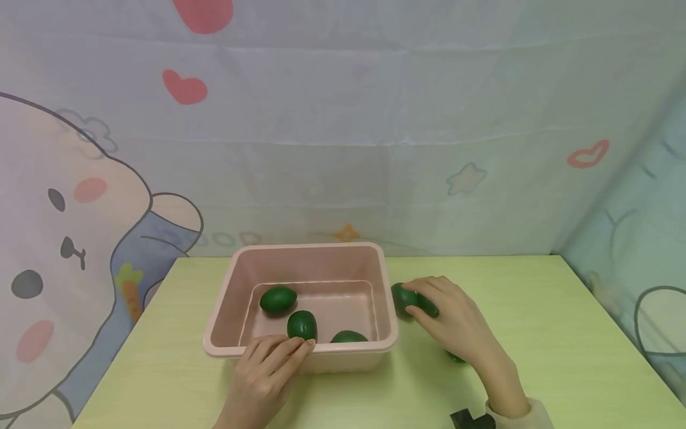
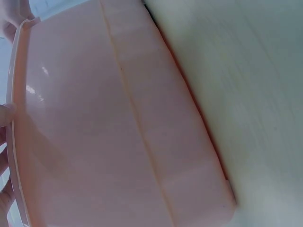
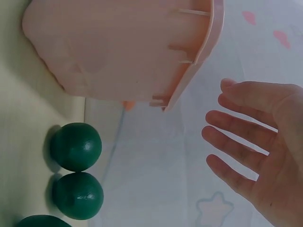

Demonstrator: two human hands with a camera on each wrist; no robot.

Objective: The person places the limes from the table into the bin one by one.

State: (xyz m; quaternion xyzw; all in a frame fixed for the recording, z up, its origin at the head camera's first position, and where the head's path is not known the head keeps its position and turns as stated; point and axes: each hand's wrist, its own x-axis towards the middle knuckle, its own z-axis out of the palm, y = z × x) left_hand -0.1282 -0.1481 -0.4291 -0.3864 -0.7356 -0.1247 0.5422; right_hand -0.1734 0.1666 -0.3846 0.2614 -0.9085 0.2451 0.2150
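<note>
A pink plastic basin (image 1: 393,322) holds three smooth, dark green oval fruits: one at the left (image 1: 278,300), one near the middle (image 1: 302,325) and one partly hidden by the front rim (image 1: 349,337). My left hand (image 1: 268,375) grips that rim, its fingers laid over the edge; in the left wrist view a fingertip (image 2: 5,115) presses the outside of the lip. To the basin's right, my right hand (image 1: 452,316) hovers with spread fingers and empty palm. Below it on the table are two green fruits, a nearer (image 3: 78,196) and a farther one (image 3: 75,147), side by side.
Another green fruit (image 3: 42,221) shows at the bottom edge of the right wrist view. The light yellow-green table (image 1: 563,357) ends at a cloth backdrop (image 1: 482,119) printed with hearts and a cartoon animal. Another cloth hangs along the right side.
</note>
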